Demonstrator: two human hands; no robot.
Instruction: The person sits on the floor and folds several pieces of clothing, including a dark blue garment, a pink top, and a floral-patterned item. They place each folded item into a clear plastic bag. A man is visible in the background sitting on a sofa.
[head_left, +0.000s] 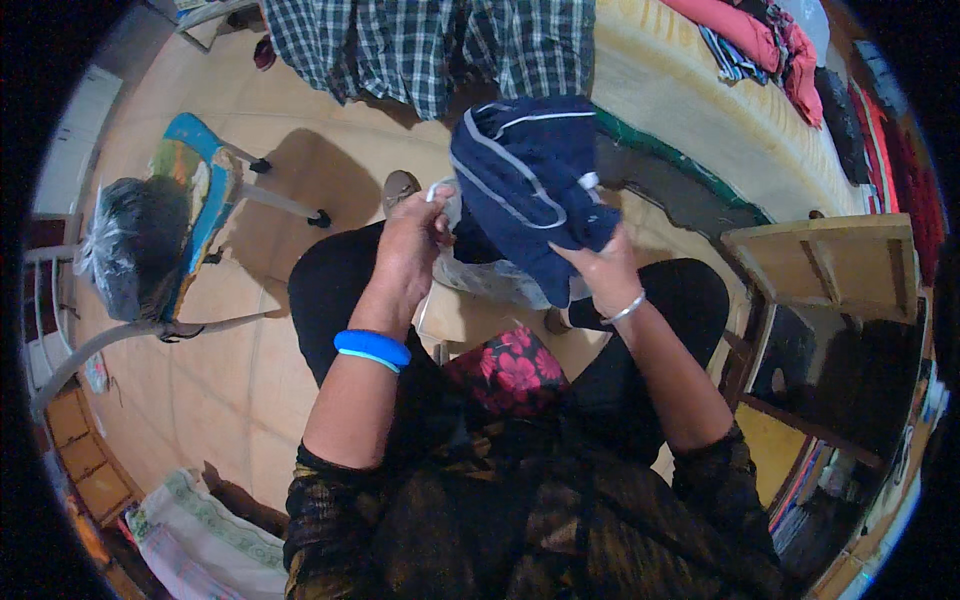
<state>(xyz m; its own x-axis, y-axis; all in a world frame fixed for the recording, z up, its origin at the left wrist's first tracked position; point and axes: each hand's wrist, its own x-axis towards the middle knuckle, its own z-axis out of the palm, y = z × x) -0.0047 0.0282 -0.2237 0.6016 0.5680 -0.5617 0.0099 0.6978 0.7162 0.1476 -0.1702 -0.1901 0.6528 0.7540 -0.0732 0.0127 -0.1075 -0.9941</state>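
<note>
Between my knees hangs a translucent plastic bag (487, 279), its rim pinched in the fingers of my left hand (412, 229). My right hand (604, 270) grips the lower right part of a navy blue garment (517, 165) with pale piping. The garment is bunched above the bag, and some dark blue cloth shows at the bag's mouth. Whether that cloth is part of the same garment, I cannot tell. The bag's lower part is partly hidden by the garment and my hands.
Checked cloth (427, 45) hangs ahead, beside a bed (675, 97) with folded clothes. At left, a chair (206, 217) holds a tied plastic bag (135, 247). An open wooden cabinet (825, 262) stands at right. Patterned cloth (202, 536) lies at lower left.
</note>
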